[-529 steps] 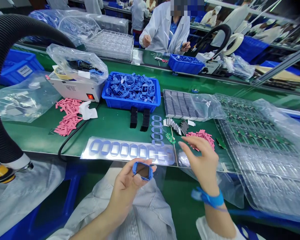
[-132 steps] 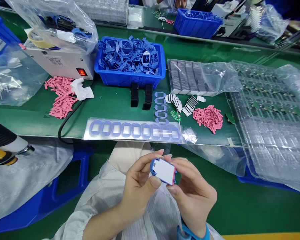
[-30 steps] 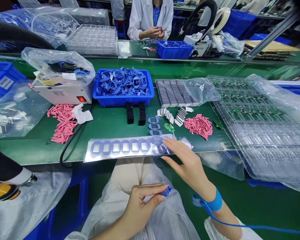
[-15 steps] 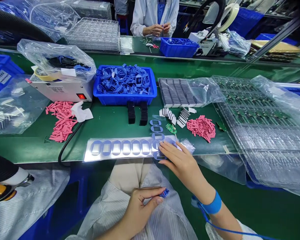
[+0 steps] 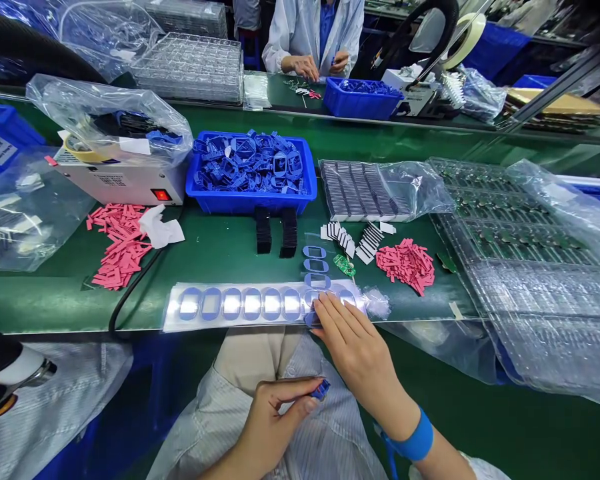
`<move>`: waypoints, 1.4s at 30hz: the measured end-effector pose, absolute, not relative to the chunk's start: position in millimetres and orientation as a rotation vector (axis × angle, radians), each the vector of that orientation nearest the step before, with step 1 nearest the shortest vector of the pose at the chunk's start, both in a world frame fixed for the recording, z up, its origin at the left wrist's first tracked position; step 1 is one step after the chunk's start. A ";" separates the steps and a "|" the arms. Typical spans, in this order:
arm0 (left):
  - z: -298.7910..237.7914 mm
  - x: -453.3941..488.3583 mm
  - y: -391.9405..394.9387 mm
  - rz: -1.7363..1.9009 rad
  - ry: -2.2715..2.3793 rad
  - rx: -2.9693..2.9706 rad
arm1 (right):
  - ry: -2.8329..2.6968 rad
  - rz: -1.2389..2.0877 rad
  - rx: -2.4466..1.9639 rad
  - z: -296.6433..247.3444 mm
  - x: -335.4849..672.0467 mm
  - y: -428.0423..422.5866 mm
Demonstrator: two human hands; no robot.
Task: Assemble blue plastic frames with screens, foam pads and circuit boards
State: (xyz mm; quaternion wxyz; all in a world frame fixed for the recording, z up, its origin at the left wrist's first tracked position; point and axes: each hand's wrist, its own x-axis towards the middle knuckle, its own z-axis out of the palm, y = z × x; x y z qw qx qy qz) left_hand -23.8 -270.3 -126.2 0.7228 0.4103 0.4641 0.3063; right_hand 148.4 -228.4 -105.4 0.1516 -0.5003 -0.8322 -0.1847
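Above my lap, my left hand (image 5: 275, 417) pinches a small blue plastic part (image 5: 321, 389) between thumb and fingertips. My right hand (image 5: 357, 350), with a blue wrist strap (image 5: 414, 437), lies with fingers stretched over the right part of a backing sheet (image 5: 175, 317) at the bench's front edge. Rounded blue-grey frame stickers (image 5: 231, 304) run in a row along that sheet. A clear strip with more frame stickers (image 5: 316, 266) crosses it, partly under my right fingers. My fingertips touch the stickers there; what lies beneath them is hidden. A small green circuit board (image 5: 344, 265) sits just beyond.
Behind stands a blue bin (image 5: 250, 203) of blue plastic parts. Pink strips lie in a left pile (image 5: 117, 250) and a right pile (image 5: 407, 263). Black pads (image 5: 263, 232) stand near the bin. Clear trays (image 5: 535, 300) fill the right side. A co-worker (image 5: 313, 40) sits opposite.
My right hand has shifted slightly left and down in view, its fingers still on the stickers. My left hand keeps the blue part, a little further left. The co-worker's hands have moved apart.
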 end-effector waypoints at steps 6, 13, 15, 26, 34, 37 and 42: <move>-121.7 -25.5 -265.0 0.709 0.998 0.904 | -2.429 -0.251 -1.385 -92.7 165.2 -211.4; -112.0 -24.6 -247.9 0.783 0.921 0.797 | -2.171 0.477 -1.526 -84.0 187.8 -187.9; -112.8 -22.9 -246.3 0.776 0.903 0.764 | -2.016 0.545 -1.590 -84.5 199.3 -182.5; -113.8 -4.1 -231.7 0.867 0.935 0.690 | -1.555 0.763 -1.452 -77.4 203.8 -214.4; -120.5 -76.4 -259.8 0.912 0.918 0.560 | -1.284 1.378 -0.922 -110.8 131.4 -272.7; -134.7 -125.6 -280.3 1.047 0.984 0.234 | -1.005 1.845 -0.700 -127.3 66.3 -282.3; -150.1 -208.5 -312.9 1.262 1.104 0.064 | -0.525 2.328 -0.517 -153.6 -53.8 -262.0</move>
